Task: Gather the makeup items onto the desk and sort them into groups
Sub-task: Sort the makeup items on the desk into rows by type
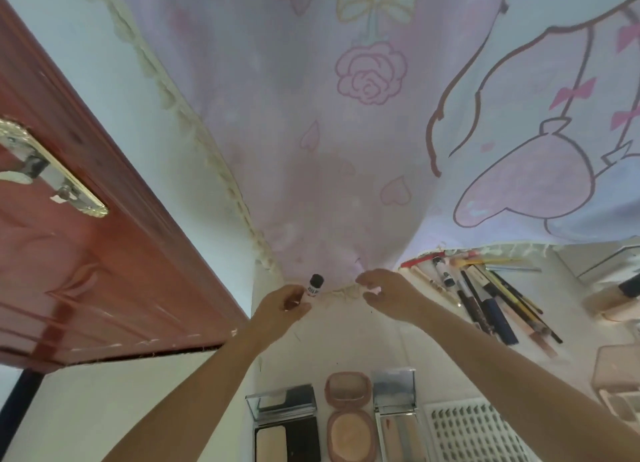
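So nearest on the white desk (346, 340) there's a row of open compacts: a black powder palette (285, 427), a round pink compact (349, 416) and a silver palette (398, 416), with a sheet of false nails (474, 430) to the right. Further back on the right sits a pile of makeup pencils and brushes (485, 295). Far end, the left hand (280, 309) pinches a small black-capped tube (314, 286), while the right hand (388, 293) hovers with fingers loosely spread, holding nothing, at the curtain (311, 132) hem. Risk I see: the tube is only held low down, so it could slip and roll off the desk's left edge.
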A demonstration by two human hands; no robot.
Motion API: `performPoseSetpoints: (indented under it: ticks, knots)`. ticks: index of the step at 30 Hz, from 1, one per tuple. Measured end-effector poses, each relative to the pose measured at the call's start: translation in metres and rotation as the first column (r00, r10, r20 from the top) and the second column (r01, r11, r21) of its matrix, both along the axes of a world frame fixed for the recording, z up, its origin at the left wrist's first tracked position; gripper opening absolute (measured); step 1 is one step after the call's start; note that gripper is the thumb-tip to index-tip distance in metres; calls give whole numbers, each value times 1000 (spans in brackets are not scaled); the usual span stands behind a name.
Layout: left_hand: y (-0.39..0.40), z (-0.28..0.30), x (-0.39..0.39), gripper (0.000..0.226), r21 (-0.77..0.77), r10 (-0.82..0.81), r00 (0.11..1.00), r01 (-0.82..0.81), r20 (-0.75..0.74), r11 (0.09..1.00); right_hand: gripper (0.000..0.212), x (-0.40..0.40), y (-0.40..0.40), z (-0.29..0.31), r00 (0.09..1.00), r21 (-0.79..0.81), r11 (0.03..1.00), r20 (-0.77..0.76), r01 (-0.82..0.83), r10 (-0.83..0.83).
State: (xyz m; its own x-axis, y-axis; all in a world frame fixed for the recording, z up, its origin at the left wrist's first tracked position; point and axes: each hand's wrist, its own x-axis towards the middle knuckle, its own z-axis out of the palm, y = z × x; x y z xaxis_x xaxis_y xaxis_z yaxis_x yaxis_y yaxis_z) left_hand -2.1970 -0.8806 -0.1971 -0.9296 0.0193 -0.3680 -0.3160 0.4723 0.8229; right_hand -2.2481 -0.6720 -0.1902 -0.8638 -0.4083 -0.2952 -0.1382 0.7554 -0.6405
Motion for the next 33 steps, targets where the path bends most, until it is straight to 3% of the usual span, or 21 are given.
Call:
performPoseSetpoints:
  ticks: [5,7,11,16,30,33]
  knots:
    - [-12,-57,-2,29,-109,66,995,-58,74,992,75,15,4,-85,961,378,884,133,-275,242]
    - [-12,-72,-3,28,-104,74,994,-66,79,992,88,21,6,-106,941,455,824,193,-338,279]
    - [-12,-91,-4,22,-103,100,995,-98,16,990,95,26,11,-130,934,560,751,150,-351,324]
    - [-9,-99,-9,20,-158,72,995,-83,-72,984,98,25,12,-142,933,570,744,142,-349,329]
    - [-7,-107,-6,21,-218,28,997,-42,-69,975,95,27,11,-129,928,570,733,197,-371,317]
    - [-12,-100,4,22,-237,72,996,-83,-54,968,80,25,13,-114,946,481,815,164,-323,278]
